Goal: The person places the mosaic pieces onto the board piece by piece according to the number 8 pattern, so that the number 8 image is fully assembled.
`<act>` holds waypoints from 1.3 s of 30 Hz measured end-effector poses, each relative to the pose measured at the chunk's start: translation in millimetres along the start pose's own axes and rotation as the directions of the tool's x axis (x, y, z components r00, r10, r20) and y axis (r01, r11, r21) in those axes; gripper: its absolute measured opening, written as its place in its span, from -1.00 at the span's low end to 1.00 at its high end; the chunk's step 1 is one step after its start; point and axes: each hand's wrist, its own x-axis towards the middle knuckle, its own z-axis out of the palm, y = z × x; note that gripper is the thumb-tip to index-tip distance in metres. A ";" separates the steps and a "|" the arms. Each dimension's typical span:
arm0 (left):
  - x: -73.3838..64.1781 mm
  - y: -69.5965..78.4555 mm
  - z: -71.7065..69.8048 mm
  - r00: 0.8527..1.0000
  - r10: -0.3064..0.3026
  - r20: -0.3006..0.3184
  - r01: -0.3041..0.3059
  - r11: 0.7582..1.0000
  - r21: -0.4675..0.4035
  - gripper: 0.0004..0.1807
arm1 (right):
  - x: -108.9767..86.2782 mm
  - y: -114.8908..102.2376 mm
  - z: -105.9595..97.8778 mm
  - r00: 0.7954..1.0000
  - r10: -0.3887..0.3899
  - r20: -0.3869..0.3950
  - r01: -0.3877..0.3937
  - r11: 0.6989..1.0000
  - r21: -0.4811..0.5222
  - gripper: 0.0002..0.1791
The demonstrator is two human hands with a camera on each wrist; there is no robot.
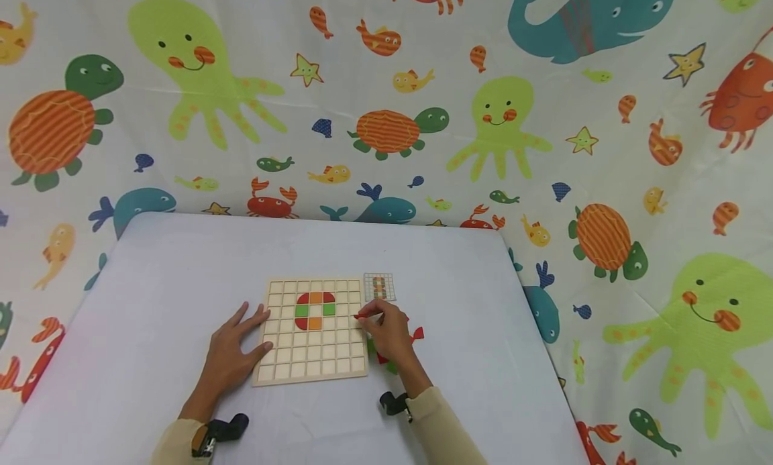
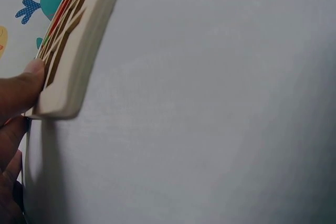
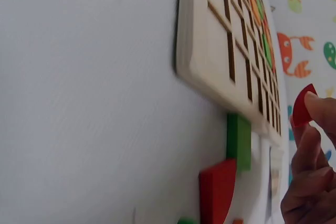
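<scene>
A wooden grid board (image 1: 330,366) lies flat on the white table. In its upper middle cells sit red rounded tiles (image 1: 301,323), orange square tiles (image 1: 315,323) and green square tiles (image 1: 329,309). My left hand (image 1: 226,361) rests at the board's left edge, fingers spread, its thumb touching the frame. Above the board's right edge, my right hand (image 1: 391,332) pinches a red rounded tile (image 3: 301,109) between thumb and finger. Under and beside that hand are loose tiles, among them a green block (image 3: 239,141) and a red block (image 3: 217,191), partly hidden in the head view.
A small pattern card (image 1: 379,287) with a coloured grid lies by the board's upper right corner. Behind and beside the table (image 1: 181,264) hangs a curtain (image 1: 338,42) printed with sea animals. Each wrist wears a black camera (image 1: 228,428).
</scene>
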 end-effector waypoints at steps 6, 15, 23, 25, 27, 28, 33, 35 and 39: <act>-0.3 1.2 -0.2 1.000 0.007 -0.006 -0.007 1.000 0.004 -0.28 | 3.9 -10.5 14.7 0.998 0.001 0.063 -0.001 1.000 -0.011 -0.87; -1.0 3.0 -1.1 0.999 0.028 -0.024 -0.028 1.000 0.011 -0.29 | 6.3 -18.1 24.4 0.993 -0.038 0.116 0.036 0.999 0.018 -0.84; 0.3 -2.0 0.8 0.999 0.031 -0.025 -0.031 1.000 0.000 -0.29 | 8.1 -18.5 33.7 0.993 -0.065 0.098 0.070 0.996 -0.055 -0.76; 0.6 -2.6 0.9 0.999 0.030 -0.022 -0.030 1.000 -0.003 -0.29 | 9.1 -19.5 36.7 0.992 -0.073 0.100 0.078 0.996 -0.045 -0.76; 0.8 -2.6 0.5 0.999 0.026 -0.018 -0.026 1.000 -0.002 -0.29 | 10.3 -20.9 39.7 0.992 -0.070 0.102 0.074 0.997 -0.030 -0.78; 0.7 -2.0 0.1 1.000 0.024 -0.016 -0.024 1.000 -0.002 -0.29 | 11.1 -21.6 41.3 0.992 -0.070 0.102 0.072 0.997 -0.020 -0.79; 0.3 0.1 -0.9 1.000 0.021 -0.017 -0.021 1.000 0.000 -0.29 | 13.9 -24.8 49.5 0.994 -0.040 0.099 0.044 0.998 -0.040 -0.84; -0.1 0.5 -1.0 1.000 0.020 -0.018 -0.020 1.000 -0.002 -0.30 | 14.2 -26.2 52.5 0.995 -0.027 0.091 0.033 0.997 -0.063 -0.85; -1.4 1.5 -1.5 1.000 0.010 -0.008 -0.010 1.000 -0.004 -0.30 | 14.0 -28.9 56.8 0.998 -0.005 0.063 0.012 0.993 -0.121 -0.86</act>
